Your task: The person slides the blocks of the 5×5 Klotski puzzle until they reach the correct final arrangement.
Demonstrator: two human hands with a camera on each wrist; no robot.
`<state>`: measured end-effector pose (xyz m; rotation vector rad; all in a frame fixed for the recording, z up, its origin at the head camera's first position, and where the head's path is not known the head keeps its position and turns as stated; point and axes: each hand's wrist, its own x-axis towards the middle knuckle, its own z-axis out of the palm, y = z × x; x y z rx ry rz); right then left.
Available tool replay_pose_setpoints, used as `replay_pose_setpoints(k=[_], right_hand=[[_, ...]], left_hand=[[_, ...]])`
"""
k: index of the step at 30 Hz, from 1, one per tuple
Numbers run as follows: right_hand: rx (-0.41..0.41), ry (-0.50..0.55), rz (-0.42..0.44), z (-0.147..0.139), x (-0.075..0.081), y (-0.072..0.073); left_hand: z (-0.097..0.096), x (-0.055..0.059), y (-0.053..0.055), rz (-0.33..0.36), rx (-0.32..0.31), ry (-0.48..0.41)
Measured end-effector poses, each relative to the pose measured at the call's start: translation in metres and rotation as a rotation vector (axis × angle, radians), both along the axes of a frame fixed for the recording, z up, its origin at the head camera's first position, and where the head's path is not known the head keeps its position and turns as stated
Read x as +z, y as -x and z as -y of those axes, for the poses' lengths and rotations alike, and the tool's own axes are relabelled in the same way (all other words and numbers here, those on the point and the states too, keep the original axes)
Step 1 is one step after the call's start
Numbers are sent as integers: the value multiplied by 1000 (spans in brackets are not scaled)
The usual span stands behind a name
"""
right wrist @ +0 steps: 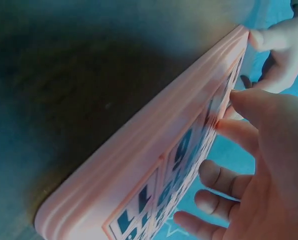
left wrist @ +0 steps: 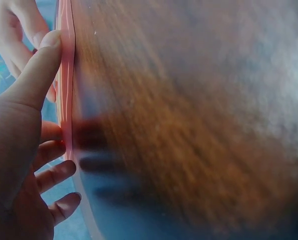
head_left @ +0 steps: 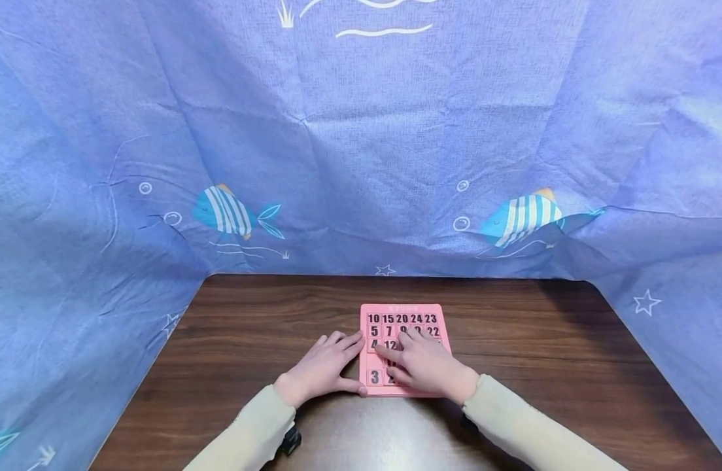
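Wood-grain table (head_left: 267, 320), creased blue cloth (head_left: 367, 150) at far side. Pink number board (head_left: 374, 361): left hand (head_left: 321, 367) straight-fingered against left edge, right hand (head_left: 429, 366) loosely spread on tiles (head_left: 374, 318).

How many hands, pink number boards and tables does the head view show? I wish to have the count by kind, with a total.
Left hand and right hand: 2
Pink number board: 1
Table: 1
Total: 4

A pink number board (head_left: 405, 391) lies flat at five o'clock in the head view; its black-numbered tiles (head_left: 402, 319) read 10, 15, 20, 24, 23 along twelve o'clock, with a bare cell (head_left: 374, 362) near nine.
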<state>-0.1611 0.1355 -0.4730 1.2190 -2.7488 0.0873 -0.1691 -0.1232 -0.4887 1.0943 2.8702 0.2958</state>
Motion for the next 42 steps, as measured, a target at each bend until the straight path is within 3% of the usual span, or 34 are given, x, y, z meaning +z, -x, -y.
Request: replay_pose_setpoints(k=[5, 8, 16, 23, 29, 42], right_hand=[[157, -7, -61, -2, -1, -11], [205, 1, -90, -4, -3, -16], [94, -27, -41, -3, -6, -7], [174, 48, -109, -22, -5, -16], [202, 50, -179, -38, -6, -27], [158, 30, -163, -9, -13, -31]], left_hand=[[-1, 0, 1, 8, 0, -1], [0, 0, 1, 21, 9, -2], [1, -2, 2, 36, 9, -10], [3, -4, 2, 30, 8, 0], [1, -5, 2, 34, 4, -2], [1, -9, 5, -9, -17, 0]])
